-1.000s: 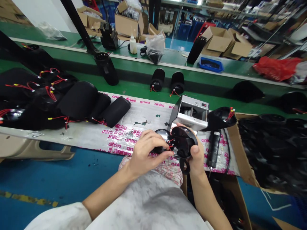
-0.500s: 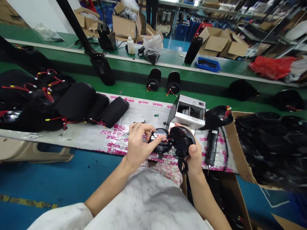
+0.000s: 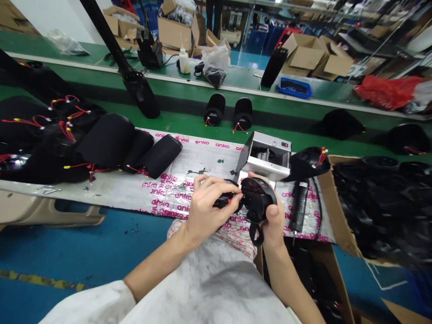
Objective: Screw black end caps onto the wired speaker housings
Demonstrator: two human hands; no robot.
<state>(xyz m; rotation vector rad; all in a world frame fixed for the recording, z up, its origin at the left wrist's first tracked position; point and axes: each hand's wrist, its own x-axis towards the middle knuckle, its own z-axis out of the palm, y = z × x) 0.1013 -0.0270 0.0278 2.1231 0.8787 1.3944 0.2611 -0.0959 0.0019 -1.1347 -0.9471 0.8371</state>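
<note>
My right hand (image 3: 273, 220) cups a round black speaker housing (image 3: 256, 199) from below, with its thumb up the side. My left hand (image 3: 212, 207) reaches over from the left and grips a smaller black round part (image 3: 223, 200) against that housing. Short red wires (image 3: 230, 201) show between them, and my fingers hide most of the join. Just beyond my hands stands a silver bench machine (image 3: 268, 155) with a dark flap. A black handheld tool (image 3: 299, 204) with a cord lies to the right of my right hand.
A foil sheet printed "anko" (image 3: 202, 150) covers the green bench (image 3: 189, 126). Black speaker bodies with red wires (image 3: 108, 141) crowd the left side. A cardboard box of black parts (image 3: 381, 202) sits right, and another box (image 3: 324, 279) lies below my right arm.
My left hand has closed from a raised-finger pinch onto the smaller black part and moved slightly right. The two parts sit closer together, and the view has shifted a little.
</note>
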